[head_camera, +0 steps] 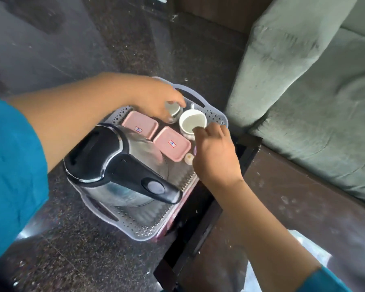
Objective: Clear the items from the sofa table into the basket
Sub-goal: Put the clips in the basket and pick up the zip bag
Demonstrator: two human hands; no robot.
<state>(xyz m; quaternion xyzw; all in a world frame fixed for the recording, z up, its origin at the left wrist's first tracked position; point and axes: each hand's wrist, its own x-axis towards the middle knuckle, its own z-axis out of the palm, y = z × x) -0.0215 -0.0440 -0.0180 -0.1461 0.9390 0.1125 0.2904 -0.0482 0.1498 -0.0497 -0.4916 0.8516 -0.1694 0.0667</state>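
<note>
Beside the kettle (116,165), right hand (216,157) pinches the white cup (192,123) rim, left hand (156,102) grips a small glass (174,111); both probably fragile, so hold low.

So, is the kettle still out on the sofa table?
No, the kettle already sits inside the grey basket, next to two pink containers.
</note>
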